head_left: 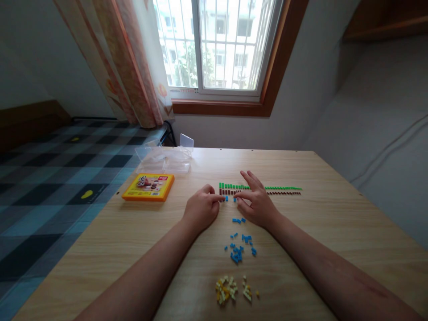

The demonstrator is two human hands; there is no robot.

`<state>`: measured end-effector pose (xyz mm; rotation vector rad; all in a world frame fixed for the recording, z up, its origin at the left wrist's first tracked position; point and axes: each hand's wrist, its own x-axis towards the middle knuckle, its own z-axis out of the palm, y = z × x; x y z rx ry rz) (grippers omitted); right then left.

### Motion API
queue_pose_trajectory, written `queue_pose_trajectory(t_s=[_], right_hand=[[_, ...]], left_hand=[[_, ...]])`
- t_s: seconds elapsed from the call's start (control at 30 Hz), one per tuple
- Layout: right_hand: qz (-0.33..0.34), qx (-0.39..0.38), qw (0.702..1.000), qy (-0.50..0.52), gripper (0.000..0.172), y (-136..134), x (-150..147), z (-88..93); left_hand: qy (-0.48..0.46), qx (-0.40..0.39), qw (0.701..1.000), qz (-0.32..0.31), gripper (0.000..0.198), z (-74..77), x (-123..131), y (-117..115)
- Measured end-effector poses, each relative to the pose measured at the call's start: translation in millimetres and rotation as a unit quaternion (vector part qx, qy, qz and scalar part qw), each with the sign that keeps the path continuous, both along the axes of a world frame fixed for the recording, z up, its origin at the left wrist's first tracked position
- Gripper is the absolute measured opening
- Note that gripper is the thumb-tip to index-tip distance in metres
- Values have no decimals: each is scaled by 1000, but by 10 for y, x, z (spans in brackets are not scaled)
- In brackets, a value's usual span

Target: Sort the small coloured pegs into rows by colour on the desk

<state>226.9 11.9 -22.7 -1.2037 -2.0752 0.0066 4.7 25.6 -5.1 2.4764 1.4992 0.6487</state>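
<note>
1. Toward the far middle of the table [133, 236], the left hand [203, 207] rests with fingers bent, its fingertips beside a small blue block [226, 199]; whether it grips anything I cannot tell.
2. Just right of that, the right hand [257, 203] has thumb and forefinger close to another blue piece [234, 200], other fingers raised and spread; whether the piece is pinched or merely touched is too small to tell.
3. Beyond the hands run a green row [230, 186] and, on its near side, a brown row [284, 193]; the right hand hides the middle of both.
4. Nearer, between the forearms, lie loose blue blocks [236, 257], some overlapping, so their number is unclear; nearest is a pale and yellow pile [224, 290].
5. Far left sits a yellow box [149, 187], its print hard to read, with a clear plastic case [177, 167] behind, its outline faint.
6. Both forearms are cut off at the near edge.
</note>
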Motion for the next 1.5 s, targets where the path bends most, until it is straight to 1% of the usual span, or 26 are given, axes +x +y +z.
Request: queue_pose_trajectory(t_s=[0.23,0.43,0.63,0.77,0.9,1.3,1.43,1.5], right_hand=[[1,-7,1000,-7,18,-13,20,6],[5,-11,1000,-14,18,-3,-1,-3],[18,0,1000,-22,19,3,-7,-19],[25,-2,999,-28,22,6,-1,-25],[33,-7,999,-35,26,6,9,-28],[38,4,999,-28,24,15,11,-26],[30,23,999,-15,24,-11,24,24],[38,26,999,-5,23,-43,38,67]], left_hand=[[-9,-10,1000,4,33,2,-5,4],[-16,1,1000,2,33,-15,-7,8],[-66,6,998,24,33,-40,-19,31],[-108,8,993,36,33,-47,-30,39],[-129,9,991,41,32,-44,-31,38],[-112,-2,992,56,33,-53,-26,43],[-120,-1,991,55,34,-55,-24,43],[-127,-4,990,56,34,-48,-25,42]])
